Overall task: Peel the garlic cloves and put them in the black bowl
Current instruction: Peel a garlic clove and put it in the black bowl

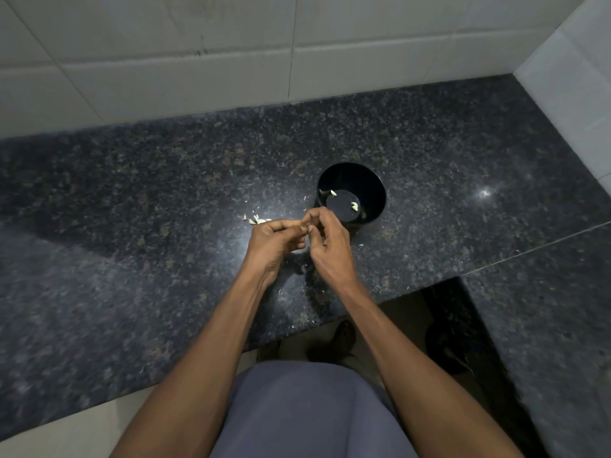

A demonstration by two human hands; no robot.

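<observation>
1. nearest, at 6 o'clock: grey-blue clothing (307,411) filling the bottom of the view, with two bare forearms reaching up from either side toward the centre
2. just beyond, around 5 o'clock: a strip of floor and a foot in a dark sandal (344,335) below the near edge of the countertop (132,226), dark speckled stone, with a notch cut out at 4 o'clock
3. at the centre: left hand (274,241) and right hand (329,246) brought together above the stone, fingertips meeting; both with fingers curled, pinching something small between them at about 12 o'clock of the hands, too hidden by fingers to say for certain that it is a garlic clove or its skin
4. around the hands, from 6 to 3 o'clock: pale flecks of papery skin (284,290) scattered on the stone
5. at 11 o'clock of the left hand, just beyond its knuckles: small heap of pale garlic cloves (254,220) lying on the countertop, partly hidden by the hand
6. at 1 o'clock of the right hand, just beside its fingertips: black bowl (377,186) standing upright on the stone, with a few pale peeled cloves (354,206) lying on its bottom
7. farthest, from 9 through 12 to 3 o'clock: white tiled wall (198,61) rising behind the countertop and turning a corner at 2 o'clock
</observation>
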